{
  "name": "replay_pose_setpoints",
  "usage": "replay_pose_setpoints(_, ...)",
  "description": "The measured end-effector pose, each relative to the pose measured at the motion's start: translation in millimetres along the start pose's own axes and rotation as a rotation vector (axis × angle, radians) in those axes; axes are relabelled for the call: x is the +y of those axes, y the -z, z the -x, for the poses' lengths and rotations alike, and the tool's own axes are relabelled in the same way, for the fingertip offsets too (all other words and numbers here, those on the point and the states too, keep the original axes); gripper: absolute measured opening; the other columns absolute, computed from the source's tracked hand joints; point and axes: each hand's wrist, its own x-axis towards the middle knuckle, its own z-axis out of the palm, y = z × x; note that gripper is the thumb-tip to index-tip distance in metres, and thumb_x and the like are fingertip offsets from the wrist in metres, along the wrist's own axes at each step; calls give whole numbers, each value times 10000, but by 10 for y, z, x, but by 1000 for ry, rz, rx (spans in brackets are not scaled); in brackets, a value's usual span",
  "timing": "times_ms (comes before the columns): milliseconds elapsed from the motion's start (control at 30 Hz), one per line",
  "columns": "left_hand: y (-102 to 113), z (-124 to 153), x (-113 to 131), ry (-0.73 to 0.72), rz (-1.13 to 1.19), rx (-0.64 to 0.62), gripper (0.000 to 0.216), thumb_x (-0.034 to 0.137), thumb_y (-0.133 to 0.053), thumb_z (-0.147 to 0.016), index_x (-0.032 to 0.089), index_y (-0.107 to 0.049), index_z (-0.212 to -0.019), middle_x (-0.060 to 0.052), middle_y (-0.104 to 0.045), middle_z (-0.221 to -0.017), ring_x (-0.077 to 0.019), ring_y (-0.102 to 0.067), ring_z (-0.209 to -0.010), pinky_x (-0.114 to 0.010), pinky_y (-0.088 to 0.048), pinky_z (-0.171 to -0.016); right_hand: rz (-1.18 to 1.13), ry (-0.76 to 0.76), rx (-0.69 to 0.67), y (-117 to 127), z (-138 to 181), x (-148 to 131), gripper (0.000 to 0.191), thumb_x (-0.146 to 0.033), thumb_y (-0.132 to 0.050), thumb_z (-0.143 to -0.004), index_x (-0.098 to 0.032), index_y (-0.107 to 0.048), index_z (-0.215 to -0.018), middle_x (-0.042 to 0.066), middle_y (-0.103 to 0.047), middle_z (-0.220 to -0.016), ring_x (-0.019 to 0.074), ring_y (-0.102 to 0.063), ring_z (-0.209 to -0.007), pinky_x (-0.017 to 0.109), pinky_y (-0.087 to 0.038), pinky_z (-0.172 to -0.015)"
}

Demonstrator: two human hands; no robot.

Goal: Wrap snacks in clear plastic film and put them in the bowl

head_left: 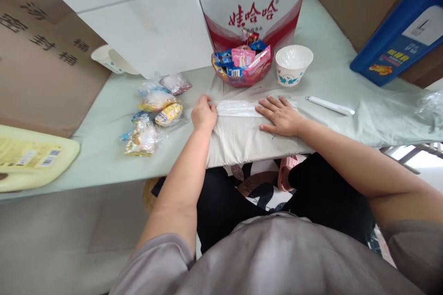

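Observation:
A stack of clear plastic bags (238,108) lies flat on a beige cloth (242,140) at the table's front edge. My left hand (203,115) is curled, its fingers pinching the left end of the bags. My right hand (280,115) lies flat with fingers stretched out, pressing down on the right end of the bags. Behind them stands a pink bowl (242,71) full of wrapped sweets. A white paper cup (293,64) with a blue leaf print stands to the bowl's right.
Several filled sweet bags (155,117) lie left of my hands. A white pen-like tool (330,105) lies to the right. White cartons (252,4) and brown cardboard (41,55) stand behind. A tipped paper cup (107,59) and a yellow bottle (31,159) are at left, crumpled plastic (431,103) at right.

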Motion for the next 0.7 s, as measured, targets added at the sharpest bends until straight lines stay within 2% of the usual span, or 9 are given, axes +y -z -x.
replay_pose_setpoints(100,140,37,-43,13,33,130,258,105,-514,-801,163,-570,-1046,-114,-607,-1031,-258,-582,-1025,-378,-443,-902,18,2,0,9,1,-7,725,-635,-349,-927,-188,-332,-1498,120,-283,-1569,345,-201,-1443,558,-131,-1136)
replay_pose_setpoints(200,245,153,45,-139,96,147,242,128,-463,-845,164,-588,-1049,-108,-621,-1010,-242,-596,-980,-384,-457,-911,17,10,20,-9,-11,-20,729,-640,-354,-922,-189,-340,-1494,124,-294,-1563,348,-214,-1440,567,-143,-1135)
replay_pose_setpoints(267,267,248,166,-342,159,9,265,167,-447,-878,180,-602,-1094,-88,-649,-1020,-228,-603,-994,-374,-466,-928,2,9,33,-23,-10,-43,728,-640,-367,-919,-191,-348,-1491,125,-301,-1560,351,-220,-1438,570,-152,-1135)
replay_pose_setpoints(333,257,325,281,-601,176,-211,285,245,-498,-896,205,-604,-1158,-85,-638,-1174,-244,-554,-1139,-404,-431,-1016,-29,-6,29,-14,24,-62,708,-622,-389,-920,-195,-367,-1483,129,-312,-1554,355,-228,-1435,575,-178,-1129)
replay_pose_setpoints(367,245,351,318,-677,165,-303,289,272,-526,-894,213,-612,-1164,-83,-630,-1207,-252,-537,-1172,-421,-418,-1041,-51,-11,21,6,58,-62,695,-610,-407,-918,-198,-380,-1477,131,-324,-1548,357,-236,-1433,578,-196,-1123)
replay_pose_setpoints(433,223,375,336,-705,142,-390,261,289,-560,-888,222,-640,-1127,-82,-627,-1213,-260,-533,-1178,-440,-427,-1039,-98,-5,-7,85,157,-24,694,-599,-482,-885,-208,-421,-1455,133,-359,-1531,363,-266,-1421,581,-231,-1111)
replay_pose_setpoints(533,216,356,251,-654,151,-382,210,276,-546,-899,219,-658,-1068,-85,-631,-1188,-255,-553,-1150,-448,-453,-1018,-123,-13,-37,268,319,132,701,-567,-645,-777,-220,-523,-1373,142,-427,-1488,387,-351,-1369,571,-307,-1070)
replay_pose_setpoints(600,243,336,188,-649,152,-379,196,270,-533,-905,214,-656,-1048,-85,-634,-1177,-254,-563,-1139,-456,-458,-1019,-104,-54,-36,382,380,251,523,-442,-674,-781,-221,-613,-1251,139,-515,-1403,369,-467,-1273,524,-391,-1004)
replay_pose_setpoints(700,342,366,207,-657,97,-350,184,260,-534,-902,211,-654,-1032,-92,-642,-1168,-281,-554,-1159,-484,-463,-1011,-69,-87,-44,480,373,319,194,-186,-562,-837,-187,-679,-992,118,-652,-1111,267,-610,-1012,395,-467,-868)
